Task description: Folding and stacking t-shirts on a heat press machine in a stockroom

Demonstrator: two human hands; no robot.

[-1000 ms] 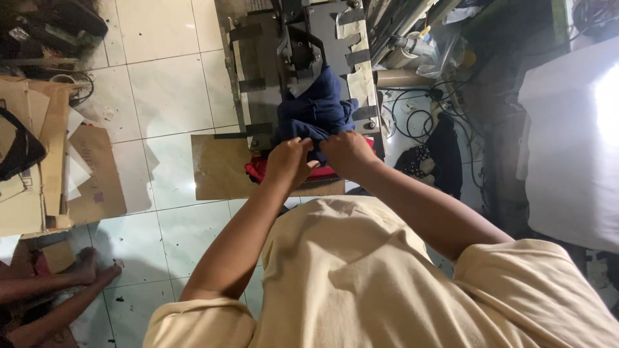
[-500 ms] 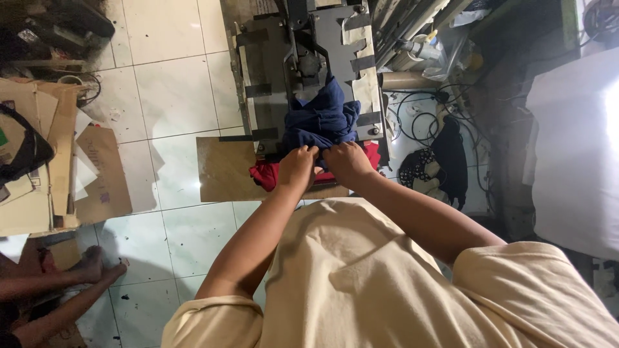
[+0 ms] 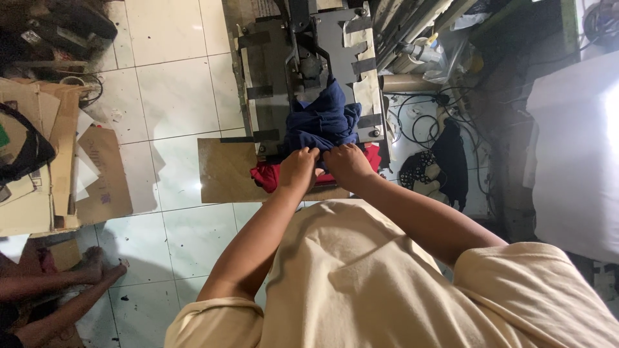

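Note:
A bunched dark blue garment (image 3: 322, 119) lies on the grey flat board of a press-like machine (image 3: 267, 71). My left hand (image 3: 298, 169) grips the garment's near edge with curled fingers. Close beside it, my right hand (image 3: 347, 164) holds the same edge. Under both hands a red cloth (image 3: 265, 175) sticks out at the board's near end. My cream shirt fills the lower part of the view.
A brown cardboard sheet (image 3: 225, 171) lies on the white tiled floor below the board. Stacked cardboard (image 3: 45, 161) sits at the left. Another person's bare feet (image 3: 97, 264) rest at lower left. Cables and dark items (image 3: 438, 161) lie to the right beside a white panel (image 3: 574, 154).
The view has shifted slightly; both hands stay together on the blue garment's near edge, which now sits a little more spread over the board.

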